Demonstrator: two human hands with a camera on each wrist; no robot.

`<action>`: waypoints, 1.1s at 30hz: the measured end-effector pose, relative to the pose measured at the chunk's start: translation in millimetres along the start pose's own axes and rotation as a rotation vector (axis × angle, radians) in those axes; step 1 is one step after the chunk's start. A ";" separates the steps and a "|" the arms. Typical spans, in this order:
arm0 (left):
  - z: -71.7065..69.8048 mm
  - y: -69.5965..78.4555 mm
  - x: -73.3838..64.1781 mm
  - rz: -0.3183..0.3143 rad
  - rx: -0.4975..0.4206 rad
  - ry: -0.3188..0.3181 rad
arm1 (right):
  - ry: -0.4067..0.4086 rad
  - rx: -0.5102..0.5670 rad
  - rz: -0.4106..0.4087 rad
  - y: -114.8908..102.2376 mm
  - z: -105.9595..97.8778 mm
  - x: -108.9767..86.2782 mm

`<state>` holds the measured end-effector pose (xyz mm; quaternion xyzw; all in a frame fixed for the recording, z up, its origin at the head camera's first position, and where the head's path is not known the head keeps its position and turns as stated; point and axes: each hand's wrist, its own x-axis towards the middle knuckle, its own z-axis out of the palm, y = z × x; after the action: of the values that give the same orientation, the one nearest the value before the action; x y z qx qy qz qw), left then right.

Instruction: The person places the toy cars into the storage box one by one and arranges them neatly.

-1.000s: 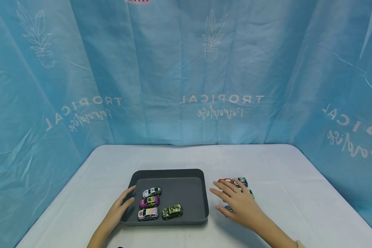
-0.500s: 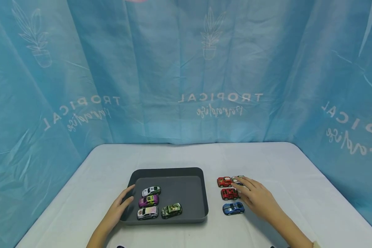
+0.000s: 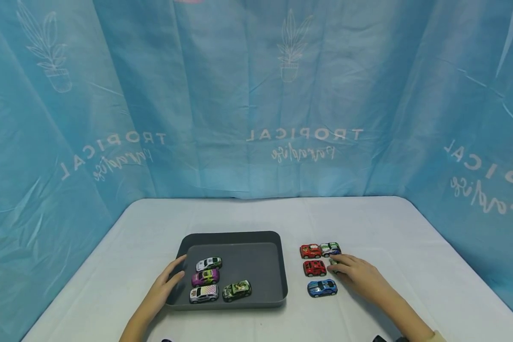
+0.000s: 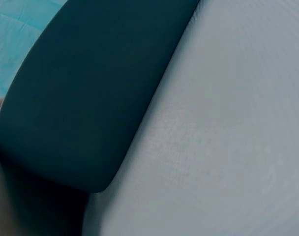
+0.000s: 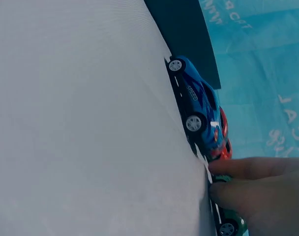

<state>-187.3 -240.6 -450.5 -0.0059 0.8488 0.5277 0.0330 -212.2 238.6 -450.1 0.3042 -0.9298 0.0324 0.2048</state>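
My left hand [image 3: 164, 287] rests at the left side of a dark grey tray [image 3: 262, 275], its fingers loosely extended over the rim. In the left wrist view the tray's outer wall [image 4: 90, 88] fills much of the picture, and most of that hand is out of sight. My right hand [image 3: 361, 278] pinches a green toy car [image 5: 233, 216] on the table, its fingers covering most of it. Near that hand are a blue toy car [image 3: 322, 288], two red toy cars, one in front [image 3: 314, 268] and one behind [image 3: 310, 251], and a white-and-green toy car [image 3: 330, 249].
Inside the tray, toward its left and front, sit a white car [image 3: 209, 263], a purple car [image 3: 205, 277], a white patterned car [image 3: 204, 293] and a camouflage car [image 3: 237, 290]. A white cloth covers the table [image 3: 239, 216]. Blue curtains [image 3: 256, 95] hang behind it.
My right hand has drawn back to the right from above the cars, lowered and closed its fingers on the green car. The left hand stays at the tray.
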 end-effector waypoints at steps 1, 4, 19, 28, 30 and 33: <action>0.0 -0.1 -0.1 -0.002 0.000 -0.001 | -0.018 0.010 0.013 0.5 0.2 -0.2; 0.1 -0.9 -0.3 -0.005 -0.007 -0.003 | -0.052 0.031 0.035 2.2 0.5 -0.9; 0.2 -0.2 -0.2 0.005 -0.010 0.000 | 0.081 -0.046 -0.009 -0.6 -7.1 4.5; 0.3 -1.6 0.3 0.015 -0.006 0.005 | 0.210 -0.091 -0.113 -15.7 -19.6 15.4; 0.3 -1.0 0.2 0.011 -0.005 0.003 | 0.225 -0.100 -0.130 -20.6 -22.3 18.5; 0.2 -0.3 -0.2 0.012 0.000 0.002 | 0.215 -0.101 -0.148 -28.5 -26.0 23.8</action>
<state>-187.1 -240.6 -450.9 -0.0014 0.8488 0.5280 0.0293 -203.7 207.0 -418.6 0.3560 -0.8779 0.0030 0.3201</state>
